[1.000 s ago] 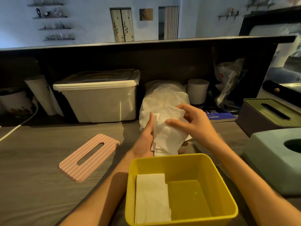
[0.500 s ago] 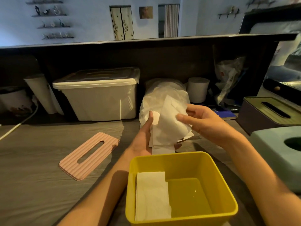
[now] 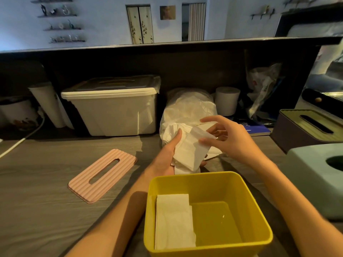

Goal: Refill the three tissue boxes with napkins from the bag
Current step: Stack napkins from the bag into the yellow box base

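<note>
Gathering napkins is the step I judge to be in hand: my left hand point(image 3: 168, 156) grips a loose wad of napkins point(image 3: 187, 154) just behind the yellow box point(image 3: 246, 204), thumb up along the wad's left edge and the other fingers hidden beneath it, while my right hand point(image 3: 225, 138) pinches the wad's upper right corner between thumb and fingertips, its forefinger lifted free. The wad is held above the tabletop point(image 3: 37, 201), directly in front of the white bag point(image 3: 187, 108), which stands behind the yellow box against the back wall; I cannot tell whether the wad's far end is clear of the bag's mouth. The wad looks uneven, and its long axis runs roughly from the yellow box toward the bag, lower end pointing down at the box's back rim. Inside the yellow box a folded stack point(image 3: 174, 219) lies flat along the left wall, long axis front to back, with the right half of the floor bare. So I take this box to be only partly filled, and the next move, as I see it, calls for squaring the wad and lowering it into that bare right half, long side parallel to the stack. The pink slotted lid point(image 3: 102, 175) lies to the left of the yellow box, slanted, its slot running from near left to far right. To the right of the yellow box sit a pale green box point(image 3: 311, 182) and, behind it, a dark box point(image 3: 295, 134), both with tops on.
</note>
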{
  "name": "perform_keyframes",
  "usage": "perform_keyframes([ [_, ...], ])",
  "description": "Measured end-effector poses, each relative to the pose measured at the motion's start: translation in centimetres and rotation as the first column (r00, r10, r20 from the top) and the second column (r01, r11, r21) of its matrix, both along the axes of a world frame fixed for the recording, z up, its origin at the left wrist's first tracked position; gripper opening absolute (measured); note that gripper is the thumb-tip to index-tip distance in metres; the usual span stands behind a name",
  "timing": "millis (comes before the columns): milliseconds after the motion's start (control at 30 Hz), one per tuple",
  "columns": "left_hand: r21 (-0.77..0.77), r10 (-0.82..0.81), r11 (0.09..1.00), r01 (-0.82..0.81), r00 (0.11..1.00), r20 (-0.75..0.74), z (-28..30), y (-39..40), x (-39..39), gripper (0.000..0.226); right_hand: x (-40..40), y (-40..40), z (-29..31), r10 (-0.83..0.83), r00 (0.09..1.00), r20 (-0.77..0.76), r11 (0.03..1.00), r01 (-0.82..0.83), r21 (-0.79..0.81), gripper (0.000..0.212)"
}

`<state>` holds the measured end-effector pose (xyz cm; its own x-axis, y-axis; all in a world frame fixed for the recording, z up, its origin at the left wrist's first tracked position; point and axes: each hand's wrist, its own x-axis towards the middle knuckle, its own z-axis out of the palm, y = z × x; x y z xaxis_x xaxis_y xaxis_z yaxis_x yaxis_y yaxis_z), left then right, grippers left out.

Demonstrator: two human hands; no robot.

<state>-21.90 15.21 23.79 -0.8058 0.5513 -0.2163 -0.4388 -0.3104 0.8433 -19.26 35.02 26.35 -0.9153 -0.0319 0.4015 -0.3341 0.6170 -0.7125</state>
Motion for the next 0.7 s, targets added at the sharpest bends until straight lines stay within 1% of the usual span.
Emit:
perform_keyframes([
  [67, 0.017, -0.025, 1.000, 0.025, 1.000, -0.003, -0.2, -0.1, -0.1, 0.060, 0.4, 0.1, 0.6, 0.102, 0.995, 0.012, 0.992, -0.101, -0.073, 0.053],
  [133, 0.033, -0.090, 0.995, 0.091, 0.996, -0.008, 0.0, -0.2, 0.2, 0.071, 0.5, -0.1, 0.8, 0.187, 0.982, 0.028, 0.976, -0.182, -0.115, 0.051],
  [200, -0.024, -0.136, 0.991, 0.134, 0.989, -0.052, -0.2, -0.3, 0.3, 0.077, 0.1, -0.5, 0.3, 0.139, 0.990, -0.033, 0.987, -0.141, -0.079, 0.046],
  [267, -0.083, -0.165, 0.984, 0.157, 0.981, -0.104, -0.2, -0.4, 0.2, 0.070, -0.4, -0.9, 0.0, 0.070, 0.987, -0.143, 0.997, -0.071, -0.008, 0.041],
  [300, -0.114, -0.205, 0.975, 0.189, 0.968, -0.147, -0.1, -0.5, 0.1, 0.063, -0.6, -1.2, 0.0, 0.071, 0.978, -0.195, 0.997, -0.072, 0.005, 0.038],
  [367, -0.179, -0.216, 0.968, 0.177, 0.949, -0.228, -0.1, -0.6, -0.3, 0.047, -0.9, -1.6, 0.6, 0.100, 0.953, -0.287, 0.993, -0.112, -0.028, 0.031],
  [400, -0.188, -0.211, 0.968, 0.168, 0.948, -0.240, 0.0, -0.7, -0.3, 0.041, -1.2, -1.8, 1.2, 0.107, 0.943, -0.315, 0.992, -0.124, -0.032, 0.030],
  [433, -0.177, -0.209, 0.969, 0.170, 0.948, -0.238, 0.3, -0.8, -0.2, 0.037, -1.5, -2.0, 1.8, 0.123, 0.943, -0.310, 0.991, -0.134, -0.014, 0.031],
  [467, -0.156, -0.213, 0.971, 0.179, 0.949, -0.233, 0.4, -0.9, -0.1, 0.035, -1.9, -2.3, 2.4, 0.153, 0.951, -0.267, 0.988, -0.151, 0.026, 0.034],
  [500, -0.147, -0.218, 0.971, 0.188, 0.950, -0.225, 0.4, -1.0, 0.0, 0.035, -2.3, -2.7, 3.1, 0.187, 0.963, -0.193, 0.981, -0.174, 0.084, 0.038],
  [567, -0.201, -0.229, 0.962, 0.185, 0.946, -0.228, 0.4, -1.0, 0.0, 0.036, -3.1, -3.7, 4.2, 0.213, 0.977, -0.005, 0.951, -0.206, 0.231, 0.042],
  [633, -0.261, -0.287, 0.939, 0.224, 0.929, -0.234, 0.5, -1.2, 0.1, 0.037, -3.5, -4.4, 5.2, 0.192, 0.967, 0.165, 0.888, -0.243, 0.391, 0.039],
  [700, -0.302, -0.343, 0.914, 0.270, 0.912, -0.224, 0.5, -1.4, 0.2, 0.039, -3.5, -5.0, 6.2, 0.175, 0.951, 0.253, 0.808, -0.286, 0.516, 0.031],
])
